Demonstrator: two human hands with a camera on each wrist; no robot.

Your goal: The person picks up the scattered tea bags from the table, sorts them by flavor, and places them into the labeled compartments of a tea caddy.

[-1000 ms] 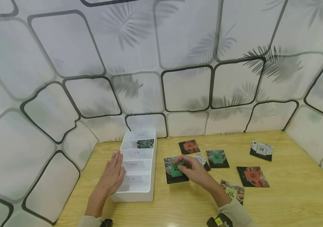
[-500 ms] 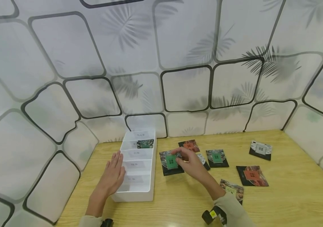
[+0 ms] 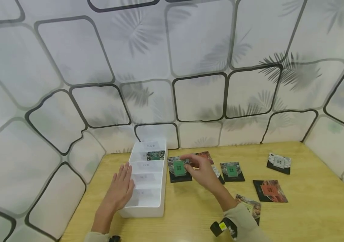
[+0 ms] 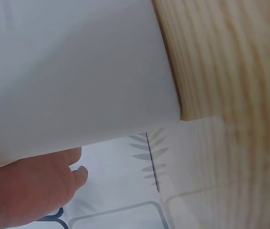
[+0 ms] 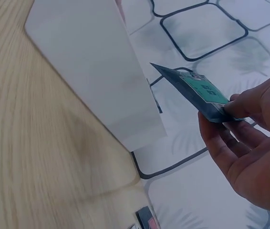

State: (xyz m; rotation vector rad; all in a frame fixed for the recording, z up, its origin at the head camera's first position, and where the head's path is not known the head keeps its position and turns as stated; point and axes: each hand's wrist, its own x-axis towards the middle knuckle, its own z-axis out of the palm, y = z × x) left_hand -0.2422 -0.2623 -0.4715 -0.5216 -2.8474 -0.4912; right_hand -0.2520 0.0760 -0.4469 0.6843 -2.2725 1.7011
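Observation:
My right hand (image 3: 204, 173) pinches a flat dark packet (image 3: 178, 168) with a green label by its right edge, between thumb and fingers. The packet is held above the table, just right of a long white divided box (image 3: 141, 212). In the right wrist view the packet (image 5: 199, 93) is tilted and clear of the table, beside the box wall (image 5: 92, 71). My left hand (image 3: 117, 190) rests along the box's left rim with its fingers straight. One of the box's rear compartments holds a dark green packet (image 3: 155, 155). Small labels on the compartments are too blurred to read.
Right of my right hand lie a green-labelled packet (image 3: 232, 171), a red-labelled one (image 3: 270, 191), a white one (image 3: 279, 163) and a yellow-labelled one (image 3: 250, 205), partly behind my sleeve. Behind the hand are a red packet (image 3: 205, 156) and a partly covered white one (image 3: 217, 172). Patterned cloth walls enclose the table.
My right hand has moved left and away from me, carrying the green-labelled packet closer to the white box. The left hand stays on the rim, and the other packets lie as before.

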